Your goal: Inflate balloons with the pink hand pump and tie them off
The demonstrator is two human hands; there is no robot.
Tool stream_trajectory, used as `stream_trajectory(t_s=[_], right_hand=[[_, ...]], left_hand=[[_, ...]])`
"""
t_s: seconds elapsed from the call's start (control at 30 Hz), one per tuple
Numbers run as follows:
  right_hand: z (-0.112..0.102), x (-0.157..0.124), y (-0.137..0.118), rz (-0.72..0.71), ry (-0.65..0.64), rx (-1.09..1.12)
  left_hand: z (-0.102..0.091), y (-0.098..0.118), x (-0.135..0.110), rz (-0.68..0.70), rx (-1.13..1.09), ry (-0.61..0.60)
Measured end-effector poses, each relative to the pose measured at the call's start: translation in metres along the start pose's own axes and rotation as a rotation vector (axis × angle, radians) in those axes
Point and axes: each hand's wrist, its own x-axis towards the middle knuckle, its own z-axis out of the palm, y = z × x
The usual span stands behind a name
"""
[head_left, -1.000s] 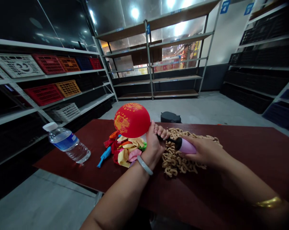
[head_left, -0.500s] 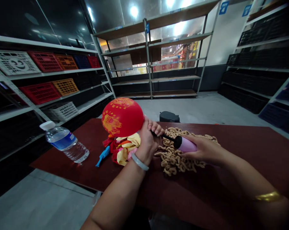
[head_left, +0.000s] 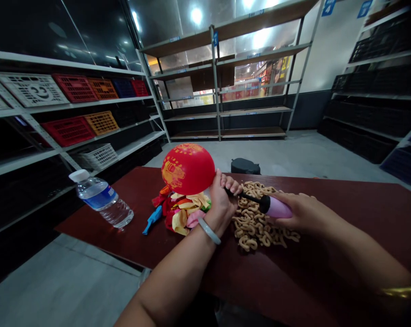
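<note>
A red balloon (head_left: 188,168) with yellow print is inflated and sits on the nozzle of a hand pump. My left hand (head_left: 222,202) is closed round the balloon's neck and the pump's black tip. My right hand (head_left: 302,212) grips the purple pump handle (head_left: 277,207), with the thin black rod drawn out between the two hands. Under the balloon lies a pile of flat coloured balloons (head_left: 181,212). Beneath the pump spreads a heap of tan curled clips (head_left: 256,223).
A water bottle (head_left: 101,199) lies on the dark red table (head_left: 344,213) at the left, with a small blue tool (head_left: 151,220) beside the balloon pile. A black object (head_left: 245,165) sits past the table's far edge. Shelving with coloured crates (head_left: 72,109) lines the left wall.
My right hand has pulled the purple handle further right, showing more of the rod. The balloon looks slightly fuller and the view has shifted a little.
</note>
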Motion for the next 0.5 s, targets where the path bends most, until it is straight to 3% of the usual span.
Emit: stream_trajectory(t_s=[0.13,0.3,0.5], right_hand=[[0.004,0.001,-0.016,-0.03,0.008,0.031],[0.008,0.001,-0.019,-0.061,0.024,0.114],[0.009,0.001,-0.03,-0.075,0.111,0.095]], left_hand=[[0.004,-0.018,-0.012,-0.043,0.027,-0.056],[0.008,-0.029,-0.021,-0.049,0.052,-0.072],[0.013,-0.005,-0.015,-0.014,0.044,-0.098]])
